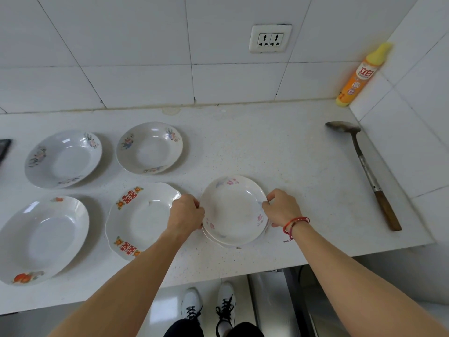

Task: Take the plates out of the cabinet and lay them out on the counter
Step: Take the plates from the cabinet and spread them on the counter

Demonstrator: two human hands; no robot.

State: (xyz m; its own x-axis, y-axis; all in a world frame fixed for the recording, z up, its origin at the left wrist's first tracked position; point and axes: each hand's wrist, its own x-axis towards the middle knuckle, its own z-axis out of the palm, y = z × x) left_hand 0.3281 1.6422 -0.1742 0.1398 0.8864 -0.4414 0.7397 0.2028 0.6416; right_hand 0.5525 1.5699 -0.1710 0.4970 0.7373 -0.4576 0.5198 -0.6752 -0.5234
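Gripping opposite rims of a pink-flowered plate (234, 210) with left hand (187, 212) and right hand (283, 207), fingers curled closed on its edges. Sitting on a second plate (213, 239), only its rim peeking out beneath, near the tabletop (303, 166) front edge. Lying just left of the left hand, partly under it: red-patterned plate (136, 220). Resting further left and beyond: three more plates. Lying well right of the right hand: ladle (364, 166).
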